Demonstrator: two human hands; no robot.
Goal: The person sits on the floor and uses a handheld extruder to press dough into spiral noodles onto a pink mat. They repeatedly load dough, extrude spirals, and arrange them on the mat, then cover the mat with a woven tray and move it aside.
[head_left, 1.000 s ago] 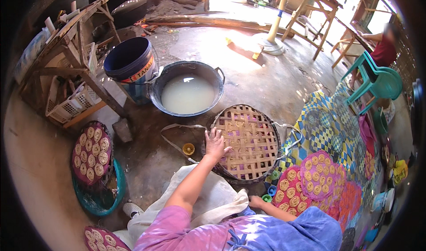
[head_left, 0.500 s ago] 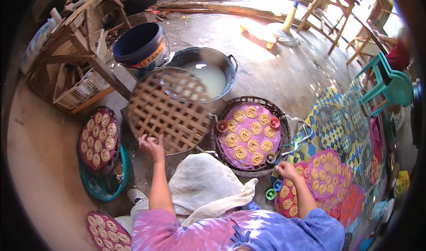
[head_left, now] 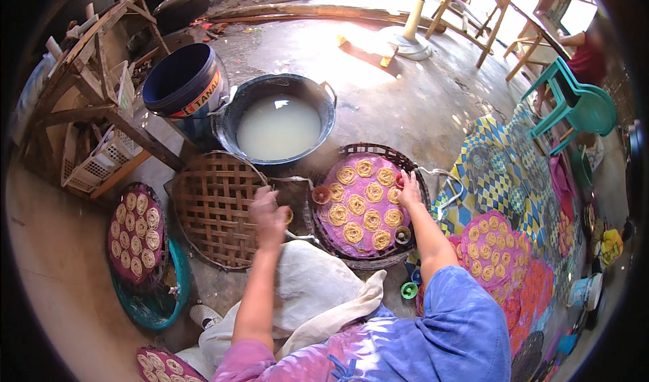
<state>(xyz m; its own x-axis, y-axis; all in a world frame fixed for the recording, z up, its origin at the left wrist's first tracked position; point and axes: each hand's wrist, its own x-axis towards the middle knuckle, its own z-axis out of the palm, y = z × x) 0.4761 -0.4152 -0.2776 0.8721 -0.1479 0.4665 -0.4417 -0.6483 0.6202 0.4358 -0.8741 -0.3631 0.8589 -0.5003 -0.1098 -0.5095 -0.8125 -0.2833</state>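
The right hand (head_left: 410, 195) bends its fingers at the red cup (head_left: 399, 179), hold uncertain, best kept off the yellow coils (head_left: 374, 193); the blurred left hand (head_left: 268, 218) shows no readable finger opening or hold.

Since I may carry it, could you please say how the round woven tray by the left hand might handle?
The woven tray is probably light for its size, given the gaps in its lattice. Its crossed weave suggests fairly stiff handling. Broad and low, it seems unlikely to tip.

The left arm (head_left: 259, 291) stretches forward, left hand (head_left: 268, 218) blurred; the right arm (head_left: 434, 239) angles inward, right hand (head_left: 410, 194) slightly farther forward.
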